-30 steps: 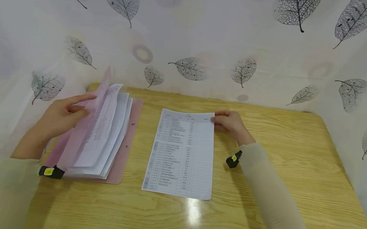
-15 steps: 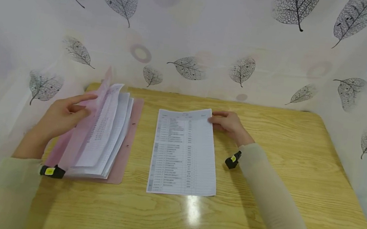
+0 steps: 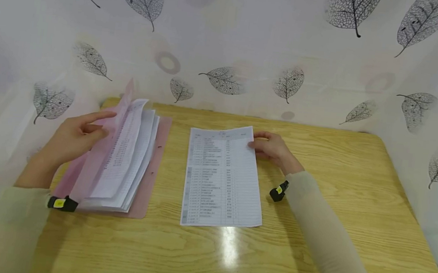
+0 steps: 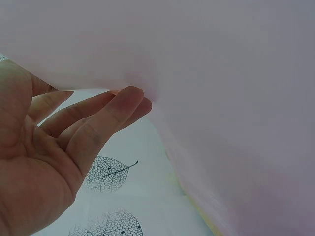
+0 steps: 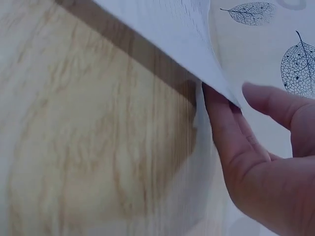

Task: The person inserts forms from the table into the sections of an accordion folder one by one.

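A pink folder (image 3: 157,161) lies at the left of the table, with a stack of printed sheets (image 3: 121,166) in it, fanned and tilted. My left hand (image 3: 78,139) pinches the edge of the folder's raised translucent pink cover (image 3: 101,155); thumb and fingers meet on it in the left wrist view. In the middle of the table is a single printed sheet of paper (image 3: 222,179). My right hand (image 3: 275,149) holds this sheet near its upper right corner, which is lifted; the sheet's edge hides some fingertips in the right wrist view.
The wooden table (image 3: 355,213) extends to the right and front. A white curtain (image 3: 245,37) printed with leaves hangs behind it and on both sides. A black wrist camera (image 3: 278,191) sits at each cuff.
The sheet's upper right corner has risen. Its lower edge has swung right and slightly away from me. My left hand and the folder look almost unmoved.
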`<state>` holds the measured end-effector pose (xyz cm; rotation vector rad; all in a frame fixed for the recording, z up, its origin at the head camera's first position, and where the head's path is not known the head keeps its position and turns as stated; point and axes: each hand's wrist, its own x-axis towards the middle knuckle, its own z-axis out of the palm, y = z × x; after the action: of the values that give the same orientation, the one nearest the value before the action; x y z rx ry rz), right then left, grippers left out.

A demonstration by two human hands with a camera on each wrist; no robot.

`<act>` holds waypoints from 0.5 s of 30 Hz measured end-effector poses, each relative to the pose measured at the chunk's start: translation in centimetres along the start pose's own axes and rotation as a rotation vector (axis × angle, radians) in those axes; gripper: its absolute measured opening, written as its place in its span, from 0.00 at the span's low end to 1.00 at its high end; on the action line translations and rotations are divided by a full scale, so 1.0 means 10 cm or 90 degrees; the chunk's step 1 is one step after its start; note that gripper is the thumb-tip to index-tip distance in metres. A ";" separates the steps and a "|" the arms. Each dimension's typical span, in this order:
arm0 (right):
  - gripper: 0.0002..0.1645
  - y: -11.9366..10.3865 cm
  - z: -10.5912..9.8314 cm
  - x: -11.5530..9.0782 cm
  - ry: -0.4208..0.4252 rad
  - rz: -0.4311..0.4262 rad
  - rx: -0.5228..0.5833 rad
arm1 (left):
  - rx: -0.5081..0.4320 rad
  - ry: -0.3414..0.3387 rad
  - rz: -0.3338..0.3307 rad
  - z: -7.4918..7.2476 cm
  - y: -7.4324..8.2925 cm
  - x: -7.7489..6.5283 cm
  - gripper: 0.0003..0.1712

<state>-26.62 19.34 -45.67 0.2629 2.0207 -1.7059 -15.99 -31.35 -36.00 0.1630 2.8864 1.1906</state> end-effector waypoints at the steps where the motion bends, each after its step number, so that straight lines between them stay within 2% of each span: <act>1: 0.34 0.00 0.00 0.00 -0.006 0.001 -0.003 | 0.003 0.000 -0.001 0.00 0.00 0.00 0.28; 9: 0.27 0.03 0.00 -0.03 -0.003 0.007 -0.013 | 0.008 0.001 -0.005 0.00 0.00 0.01 0.28; 15: 0.28 0.04 -0.01 -0.05 -0.037 0.022 -0.008 | 0.005 0.001 -0.007 0.01 -0.01 0.01 0.28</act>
<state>-26.02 19.58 -45.76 0.2387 1.9737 -1.6599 -16.08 -31.39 -36.15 0.1465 2.8901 1.1792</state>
